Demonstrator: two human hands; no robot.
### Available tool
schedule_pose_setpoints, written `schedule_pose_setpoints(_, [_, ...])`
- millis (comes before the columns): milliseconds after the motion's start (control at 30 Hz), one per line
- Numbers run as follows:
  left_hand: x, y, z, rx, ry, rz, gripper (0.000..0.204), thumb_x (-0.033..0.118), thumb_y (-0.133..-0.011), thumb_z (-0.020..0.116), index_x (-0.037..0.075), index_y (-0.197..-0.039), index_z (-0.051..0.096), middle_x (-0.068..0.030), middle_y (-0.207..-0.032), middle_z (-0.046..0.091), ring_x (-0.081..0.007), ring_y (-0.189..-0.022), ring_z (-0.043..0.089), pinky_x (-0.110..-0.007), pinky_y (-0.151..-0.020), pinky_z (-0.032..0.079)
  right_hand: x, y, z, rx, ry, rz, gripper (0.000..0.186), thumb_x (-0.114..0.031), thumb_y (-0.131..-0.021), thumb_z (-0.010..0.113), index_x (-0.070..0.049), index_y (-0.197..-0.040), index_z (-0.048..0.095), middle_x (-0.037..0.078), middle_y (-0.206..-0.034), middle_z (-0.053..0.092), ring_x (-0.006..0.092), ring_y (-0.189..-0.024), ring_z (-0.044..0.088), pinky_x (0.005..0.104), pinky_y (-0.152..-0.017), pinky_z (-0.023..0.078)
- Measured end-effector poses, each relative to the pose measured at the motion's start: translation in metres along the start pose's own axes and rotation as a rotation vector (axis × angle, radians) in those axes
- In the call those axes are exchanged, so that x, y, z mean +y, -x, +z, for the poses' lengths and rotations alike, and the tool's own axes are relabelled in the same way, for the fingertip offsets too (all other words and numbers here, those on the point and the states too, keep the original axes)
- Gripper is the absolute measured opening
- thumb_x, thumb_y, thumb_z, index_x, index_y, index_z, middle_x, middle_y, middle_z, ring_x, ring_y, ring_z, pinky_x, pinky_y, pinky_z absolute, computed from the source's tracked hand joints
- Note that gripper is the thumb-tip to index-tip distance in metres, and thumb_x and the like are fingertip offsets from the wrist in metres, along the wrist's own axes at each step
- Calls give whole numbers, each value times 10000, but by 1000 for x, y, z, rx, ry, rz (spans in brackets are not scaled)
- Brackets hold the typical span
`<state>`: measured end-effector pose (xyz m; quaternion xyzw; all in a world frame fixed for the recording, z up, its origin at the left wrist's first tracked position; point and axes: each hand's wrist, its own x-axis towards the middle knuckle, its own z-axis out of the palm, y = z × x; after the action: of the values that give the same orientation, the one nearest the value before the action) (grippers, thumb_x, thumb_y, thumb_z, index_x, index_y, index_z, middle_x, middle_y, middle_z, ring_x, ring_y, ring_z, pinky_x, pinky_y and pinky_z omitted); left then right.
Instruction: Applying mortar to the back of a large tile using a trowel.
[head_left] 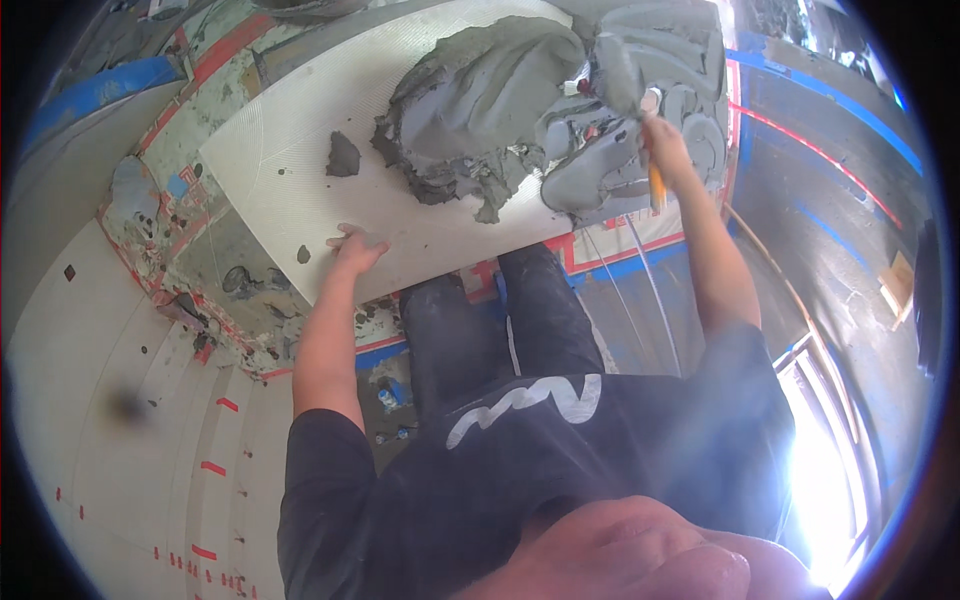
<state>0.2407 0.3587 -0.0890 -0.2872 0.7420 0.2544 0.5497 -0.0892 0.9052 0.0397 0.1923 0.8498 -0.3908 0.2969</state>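
A large pale panel (290,190) with fine ridges lies in front of me. Thick grey mortar (470,100) is heaped over its middle and spread across its right side. My right hand (668,152) is closed around a trowel with a yellow-orange handle (657,190), whose butt sticks out below my fist. The trowel's mortar-smeared blade reaches up into the grey mass, and its outline is hard to make out. On the near left part of the panel, my left hand (358,248) rests with fingers spread, holding nothing. A loose mortar clump (343,155) sits beyond it.
Beneath the panel is a mortar-stained surface edged with red tape (230,50) and blue tape (120,90). Pale large panels (100,370) with red tape marks lie at left. To the right is a grey floor (830,190) with tape lines and a cardboard piece (897,285).
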Motion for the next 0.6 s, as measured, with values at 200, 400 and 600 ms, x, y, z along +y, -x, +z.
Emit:
schedule_pose_setpoints(200, [-15, -28, 19, 20, 104, 94, 1378, 609, -823, 764, -105, -1558, -157, -573, -1514, -13, -697, -1452, 85, -554, -1246, 184, -32, -59, 59, -225, -399, 346, 382, -518, -1026, 518, -165, -881, 531, -44, -680, 452, 97, -494, 411, 272, -446, 367])
schedule_pose_setpoints(400, [3, 4, 8, 38, 264, 12, 1412, 624, -800, 775, -86, -1555, -184, -535, -1498, -251, -753, -1399, -133, -660, -1219, 104, -81, 17, 237, -400, -258, 162, 360, -478, -1022, 515, -136, -1100, 599, 6, -815, 552, 167, -591, 517, 343, -547, 476])
schedule_pose_setpoints(600, [-26, -1, 27, 88, 365, 79, 1330, 485, -836, 785, -25, -1582, -191, -466, -1556, -255, -670, -1451, -181, -619, -1242, 67, -120, 32, 235, -612, 957, -499, 419, -420, -1023, 511, -45, -1196, 588, 252, -1075, 717, 457, -952, 698, 549, -842, 534])
